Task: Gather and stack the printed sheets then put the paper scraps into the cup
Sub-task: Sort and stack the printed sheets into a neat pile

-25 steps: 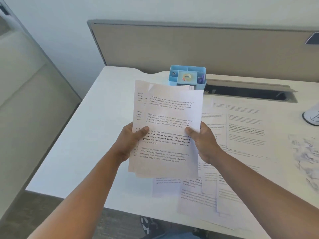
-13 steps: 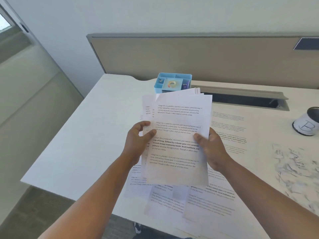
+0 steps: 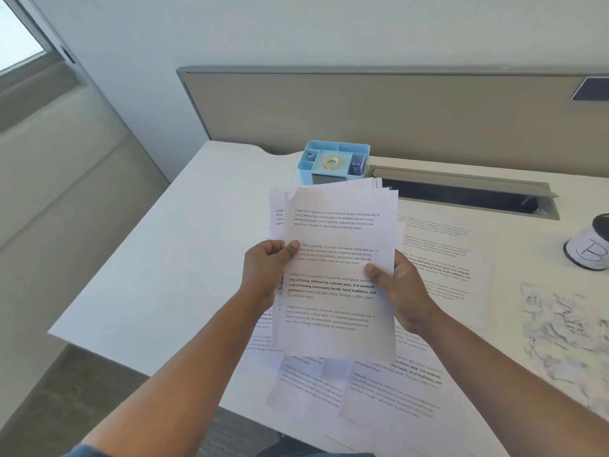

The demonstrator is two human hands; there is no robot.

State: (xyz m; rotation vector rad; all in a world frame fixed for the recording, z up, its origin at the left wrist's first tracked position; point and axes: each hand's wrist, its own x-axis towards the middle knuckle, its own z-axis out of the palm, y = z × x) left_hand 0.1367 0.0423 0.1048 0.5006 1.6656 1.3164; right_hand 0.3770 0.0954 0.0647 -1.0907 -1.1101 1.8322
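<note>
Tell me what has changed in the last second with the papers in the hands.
The held stack of sheets is more fanned now: its top corners spread apart and one sheet sticks out on the left. The left hand slid from the front face to the stack's left edge, thumb on top. The right hand kept its grip on the right edge. Loose sheets, scraps and cup stayed on the desk.

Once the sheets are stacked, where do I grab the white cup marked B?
Grip the cup round its upright side wall with the right hand, coming from the left; its right part is cut off by the frame, and the scraps lie just in front.
</note>
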